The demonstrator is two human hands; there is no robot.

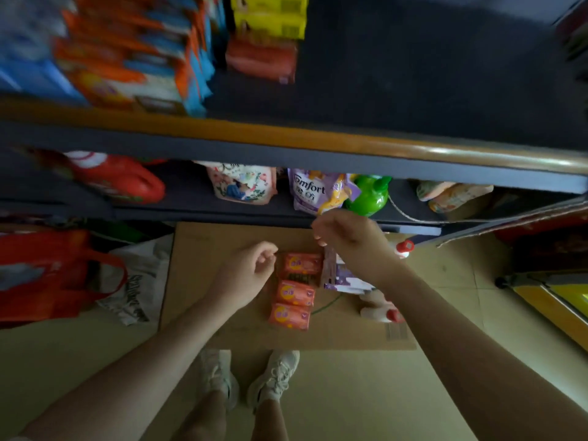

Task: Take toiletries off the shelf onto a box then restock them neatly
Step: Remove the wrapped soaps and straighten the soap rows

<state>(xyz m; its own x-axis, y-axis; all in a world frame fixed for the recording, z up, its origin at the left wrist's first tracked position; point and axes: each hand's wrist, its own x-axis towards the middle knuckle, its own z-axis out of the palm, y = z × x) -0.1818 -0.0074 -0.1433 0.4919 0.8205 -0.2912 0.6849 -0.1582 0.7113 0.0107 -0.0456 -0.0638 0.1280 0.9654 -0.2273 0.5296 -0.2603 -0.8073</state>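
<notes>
Left grip [251, 268]: fingers loosely curled, grasping nothing, above the box [203, 281].
Right grip [346, 237]: curled; whether it grasps something, cannot tell.
Orange packs [294, 292]: three on the box.
Purple pouch [310, 192]: on the shelf [191, 211], far side.

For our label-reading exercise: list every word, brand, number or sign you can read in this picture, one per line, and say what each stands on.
"Comfort": on the purple pouch on the lower shelf; the smaller characters beneath are not readable.
Orange packets on the cardboard box: print too blurred to read.
White bag on the floor: dark lettering, not legible.
Floral pouch: print too small.
Top-shelf packs: blurred, unreadable.
</notes>
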